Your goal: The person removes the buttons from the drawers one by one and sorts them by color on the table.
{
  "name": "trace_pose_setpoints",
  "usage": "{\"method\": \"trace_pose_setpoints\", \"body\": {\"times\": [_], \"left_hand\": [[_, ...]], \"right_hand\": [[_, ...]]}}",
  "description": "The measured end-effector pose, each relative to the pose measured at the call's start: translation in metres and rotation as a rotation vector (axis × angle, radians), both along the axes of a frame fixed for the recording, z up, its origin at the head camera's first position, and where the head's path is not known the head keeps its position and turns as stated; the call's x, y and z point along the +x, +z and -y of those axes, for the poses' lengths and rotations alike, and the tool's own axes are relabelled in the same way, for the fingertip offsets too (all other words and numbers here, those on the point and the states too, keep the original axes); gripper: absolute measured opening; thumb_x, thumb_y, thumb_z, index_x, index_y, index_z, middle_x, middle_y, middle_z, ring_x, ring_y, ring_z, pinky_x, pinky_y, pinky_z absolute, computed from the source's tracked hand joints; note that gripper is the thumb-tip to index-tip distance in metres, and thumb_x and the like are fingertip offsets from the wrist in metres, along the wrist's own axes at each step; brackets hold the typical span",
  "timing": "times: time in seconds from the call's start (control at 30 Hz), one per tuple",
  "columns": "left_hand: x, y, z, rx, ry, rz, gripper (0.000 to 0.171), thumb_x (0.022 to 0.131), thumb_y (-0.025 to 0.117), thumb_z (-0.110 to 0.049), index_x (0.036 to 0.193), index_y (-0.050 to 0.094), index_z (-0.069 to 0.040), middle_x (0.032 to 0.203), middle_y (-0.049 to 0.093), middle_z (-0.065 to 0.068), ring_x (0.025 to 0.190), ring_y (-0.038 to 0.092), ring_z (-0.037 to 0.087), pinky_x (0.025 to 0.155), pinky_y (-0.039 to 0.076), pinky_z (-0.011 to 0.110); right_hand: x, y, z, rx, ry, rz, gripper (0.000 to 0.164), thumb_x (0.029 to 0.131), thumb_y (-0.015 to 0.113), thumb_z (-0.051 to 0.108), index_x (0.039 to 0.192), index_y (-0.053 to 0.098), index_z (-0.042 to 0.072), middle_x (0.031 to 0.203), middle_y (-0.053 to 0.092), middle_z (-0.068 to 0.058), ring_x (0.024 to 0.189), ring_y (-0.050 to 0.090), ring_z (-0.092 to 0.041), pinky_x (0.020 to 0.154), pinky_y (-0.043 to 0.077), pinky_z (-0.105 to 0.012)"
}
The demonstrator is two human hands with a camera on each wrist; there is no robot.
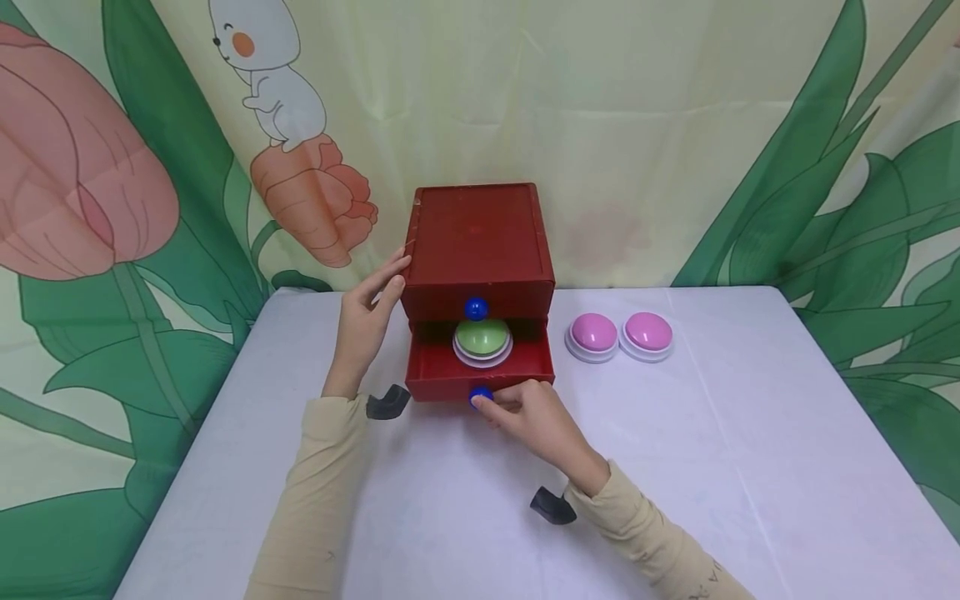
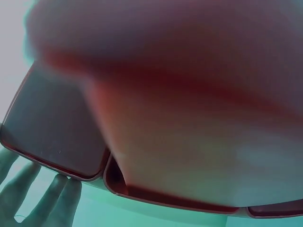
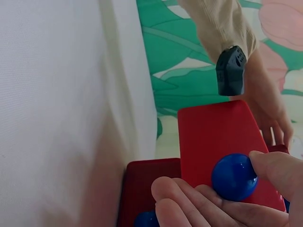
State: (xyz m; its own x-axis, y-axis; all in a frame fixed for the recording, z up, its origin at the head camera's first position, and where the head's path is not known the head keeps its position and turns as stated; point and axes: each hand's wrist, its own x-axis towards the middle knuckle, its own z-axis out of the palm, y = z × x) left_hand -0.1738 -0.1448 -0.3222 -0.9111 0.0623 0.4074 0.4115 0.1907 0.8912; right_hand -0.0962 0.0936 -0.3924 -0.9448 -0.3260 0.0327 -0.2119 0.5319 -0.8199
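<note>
A red drawer box stands on the white table, with a drawer pulled out below its top drawer. Inside it sits a green dome button on a white base. My right hand pinches that drawer's blue knob between thumb and fingers. Against the box's left side my left hand rests with fingers extended; in the left wrist view its fingers lie along the box edge. The top drawer, with its own blue knob, is closed.
Two pink dome buttons on white bases stand side by side to the right of the box. In the right wrist view, another red drawer front with a blue knob shows nearer the tabletop. A patterned curtain hangs behind the table.
</note>
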Motion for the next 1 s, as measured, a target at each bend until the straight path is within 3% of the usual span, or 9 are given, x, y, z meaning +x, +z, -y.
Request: {"method": "trace_pose_setpoints", "body": {"times": [0.37, 1.0], "left_hand": [[0.001, 0.002, 0.003, 0.000, 0.002, 0.007, 0.037, 0.102, 0.054, -0.012, 0.137, 0.058, -0.002, 0.150, 0.050, 0.008, 0.141, 0.044, 0.017, 0.107, 0.046, 0.035], [-0.001, 0.002, 0.006, -0.046, -0.053, 0.051, 0.041, 0.103, 0.052, -0.014, 0.142, 0.053, -0.002, 0.154, 0.045, 0.007, 0.143, 0.041, 0.021, 0.109, 0.043, 0.045]], "right_hand": [[0.007, 0.002, 0.001, 0.006, 0.013, 0.008, 0.026, 0.092, 0.070, 0.039, 0.081, 0.078, 0.017, 0.072, 0.072, -0.001, 0.066, 0.060, -0.009, 0.059, 0.050, -0.025], [0.014, 0.001, -0.001, 0.011, 0.003, 0.034, 0.022, 0.092, 0.071, 0.034, 0.086, 0.080, 0.015, 0.074, 0.073, 0.000, 0.069, 0.065, -0.007, 0.065, 0.054, -0.025]]}}
